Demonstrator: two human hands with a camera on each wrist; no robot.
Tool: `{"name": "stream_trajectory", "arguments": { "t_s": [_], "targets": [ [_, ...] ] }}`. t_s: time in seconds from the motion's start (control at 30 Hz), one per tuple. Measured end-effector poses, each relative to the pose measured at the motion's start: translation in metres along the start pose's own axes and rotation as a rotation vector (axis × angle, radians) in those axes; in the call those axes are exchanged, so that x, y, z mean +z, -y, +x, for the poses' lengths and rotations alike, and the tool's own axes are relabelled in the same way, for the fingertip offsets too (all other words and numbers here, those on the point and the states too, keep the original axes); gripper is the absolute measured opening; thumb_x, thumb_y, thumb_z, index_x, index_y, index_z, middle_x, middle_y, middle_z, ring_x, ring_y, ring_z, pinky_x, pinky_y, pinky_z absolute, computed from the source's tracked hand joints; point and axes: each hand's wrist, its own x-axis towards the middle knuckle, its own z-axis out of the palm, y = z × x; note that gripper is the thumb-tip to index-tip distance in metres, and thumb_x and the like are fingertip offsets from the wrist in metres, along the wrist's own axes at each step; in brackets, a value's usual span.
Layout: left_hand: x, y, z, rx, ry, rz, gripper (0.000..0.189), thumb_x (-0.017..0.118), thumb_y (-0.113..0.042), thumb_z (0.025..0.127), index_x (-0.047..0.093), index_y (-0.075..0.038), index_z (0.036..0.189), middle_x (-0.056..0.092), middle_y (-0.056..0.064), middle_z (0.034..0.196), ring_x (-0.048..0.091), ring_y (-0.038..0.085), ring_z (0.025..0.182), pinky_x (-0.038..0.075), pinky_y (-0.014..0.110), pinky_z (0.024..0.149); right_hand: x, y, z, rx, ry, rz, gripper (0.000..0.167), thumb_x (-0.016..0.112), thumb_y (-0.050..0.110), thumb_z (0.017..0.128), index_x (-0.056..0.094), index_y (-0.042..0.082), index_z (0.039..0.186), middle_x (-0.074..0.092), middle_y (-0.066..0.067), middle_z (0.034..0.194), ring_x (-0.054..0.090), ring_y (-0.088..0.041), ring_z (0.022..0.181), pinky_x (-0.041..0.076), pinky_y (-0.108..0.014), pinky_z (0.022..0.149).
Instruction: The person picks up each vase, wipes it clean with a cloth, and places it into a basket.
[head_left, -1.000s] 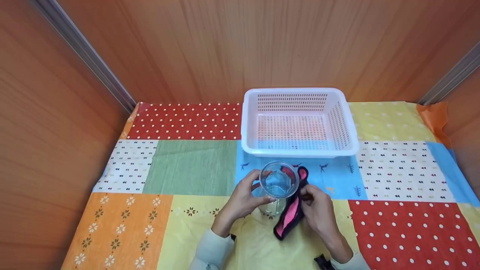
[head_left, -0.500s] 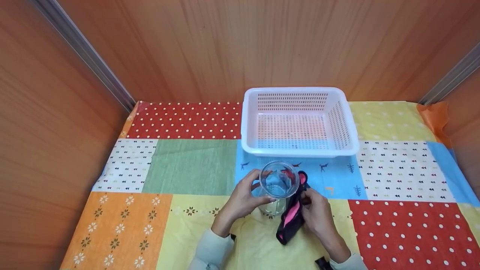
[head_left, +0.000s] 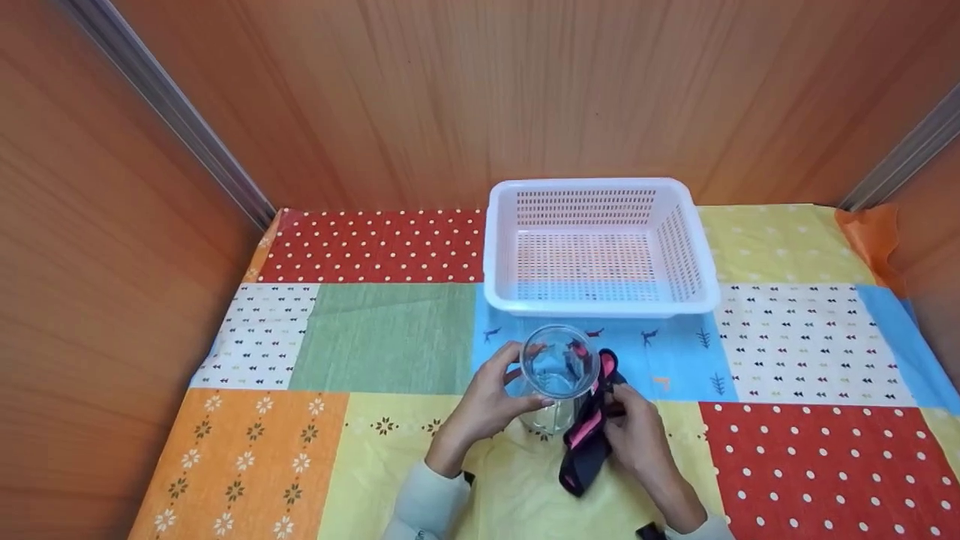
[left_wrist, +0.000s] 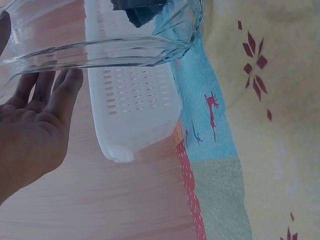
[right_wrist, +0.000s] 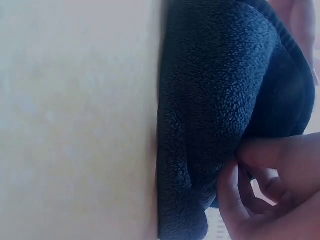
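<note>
A clear glass jar (head_left: 553, 409) stands with its round mouth facing up in the head view. My left hand (head_left: 486, 401) grips its left side, thumb near the front and fingers round the back. In the left wrist view, the fingers of the left hand (left_wrist: 42, 117) lie along the jar's glass wall (left_wrist: 110, 55). On the jar's right side, my right hand (head_left: 637, 431) pinches a folded black and pink cloth (head_left: 586, 459) between thumb and fingers. The cloth's dark fleecy side (right_wrist: 215, 90) fills much of the right wrist view, with the right hand's fingertips pressed into a fold.
A white plastic basket (head_left: 600, 307) with slotted walls sits just beyond the jar, against the wooden back panel (head_left: 480, 105). A patchwork tablecloth (head_left: 382, 337) covers the table. Wooden side panels (head_left: 97, 300) rise at left and right.
The cloth has shifted slightly down and right beside the jar, folding so less pink shows. My right hand moves a little with it. The left hand and jar stay in place.
</note>
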Motion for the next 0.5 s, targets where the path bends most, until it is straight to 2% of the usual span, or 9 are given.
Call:
{"name": "stream_trajectory", "arguments": {
  "t_s": [0.2, 0.4, 0.5],
  "targets": [
    [-0.001, -0.001, -0.001, -0.013, -0.003, -0.001, 0.063, 0.084, 0.000, 0.088, 0.057, -0.004, 0.144, 0.056, 0.021, 0.146, 0.051, 0.041, 0.138, 0.041, 0.057, 0.120, -0.013, -0.002, 0.011, -0.036, 0.081, 0.048, 0.025, 0.067, -0.016, 0.091, 0.068, 0.009, 0.091, 0.066, -0.004, 0.096, 0.060, -0.019, 0.088, 0.055, -0.027, 0.074],
    [0.001, -0.002, -0.002, -0.022, -0.006, -0.005, 0.063, 0.084, 0.000, 0.087, 0.058, -0.010, 0.144, 0.058, 0.010, 0.144, 0.051, 0.041, 0.139, 0.041, 0.056, 0.120, -0.014, -0.008, 0.028, -0.184, -0.028, -0.003, 0.029, 0.072, -0.020, 0.084, 0.068, 0.008, 0.083, 0.065, -0.003, 0.089, 0.061, -0.019, 0.083, 0.054, -0.027, 0.068],
    [0.001, -0.001, -0.002, -0.021, -0.010, -0.006, 0.061, 0.084, 0.001, 0.087, 0.059, -0.009, 0.142, 0.058, 0.009, 0.143, 0.051, 0.041, 0.138, 0.042, 0.056, 0.120, -0.014, -0.009, 0.037, -0.181, -0.057, -0.011, 0.026, 0.074, -0.020, 0.082, 0.069, 0.003, 0.092, 0.066, -0.010, 0.097, 0.065, -0.027, 0.090, 0.060, -0.035, 0.073]
  ]
}}
